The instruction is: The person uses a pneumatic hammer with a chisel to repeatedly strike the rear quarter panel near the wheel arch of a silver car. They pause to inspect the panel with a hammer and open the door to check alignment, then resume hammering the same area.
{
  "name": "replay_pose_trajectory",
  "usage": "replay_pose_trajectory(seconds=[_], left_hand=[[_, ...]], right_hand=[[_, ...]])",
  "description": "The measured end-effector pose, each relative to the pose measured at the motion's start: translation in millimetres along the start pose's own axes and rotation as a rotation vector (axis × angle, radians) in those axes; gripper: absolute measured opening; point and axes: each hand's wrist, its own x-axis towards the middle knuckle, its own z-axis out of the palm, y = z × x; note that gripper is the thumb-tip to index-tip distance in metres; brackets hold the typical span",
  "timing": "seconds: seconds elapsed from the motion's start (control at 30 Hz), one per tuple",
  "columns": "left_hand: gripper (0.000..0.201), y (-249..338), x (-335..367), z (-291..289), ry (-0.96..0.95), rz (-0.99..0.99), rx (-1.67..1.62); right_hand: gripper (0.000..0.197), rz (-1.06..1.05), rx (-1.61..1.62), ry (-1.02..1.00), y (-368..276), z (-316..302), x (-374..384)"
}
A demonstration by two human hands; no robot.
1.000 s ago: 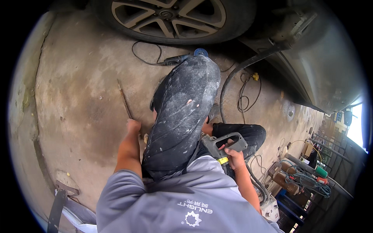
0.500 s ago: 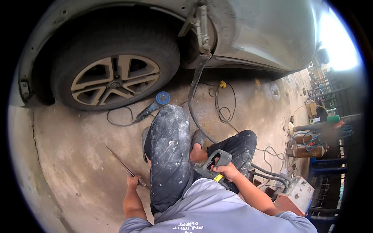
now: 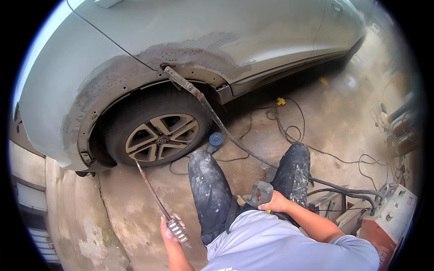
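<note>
My left hand (image 3: 169, 229) is wrapped round the ribbed, coil-like handle of a long thin metal rod (image 3: 152, 191). The rod points up and away, its tip overlapping the lower rim of the car's wheel (image 3: 159, 147) in the picture; whether it touches cannot be made out. Above my right thigh, my right hand (image 3: 279, 203) grips a dark grey gun-shaped tool (image 3: 262, 191) with a looped handle. A metal clamp (image 3: 181, 82) is fixed on the wheel-arch edge, with a thick black cable (image 3: 226, 131) running down from it. Bare, sanded patches with small dots surround the arch.
An angle grinder with a blue disc (image 3: 216, 138) lies by the tyre, partly behind my left knee. A yellow plug (image 3: 280, 101) and looped cord lie on the concrete floor. At lower right stands a grey-and-red welding machine (image 3: 392, 210) with thick cables.
My view has tilted up, showing more of the car's side. My left hand has raised the rod from low beside my leg toward the wheel. My right hand keeps its grip on the gun-shaped tool.
</note>
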Motion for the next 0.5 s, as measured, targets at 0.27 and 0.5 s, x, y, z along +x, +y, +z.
replay_pose_trajectory(seconds=[0.27,0.5], left_hand=[[0.050,-14.7,27.7,244.7,-0.562,0.146,0.391],[0.053,-57.3,62.9,369.8,-0.544,-0.109,0.331]], right_hand=[[0.046,-0.544,0.076,0.111,-34.6,-24.7,-11.7],[0.059,-0.393,1.222,0.312,-56.4,-50.6,-96.7]])
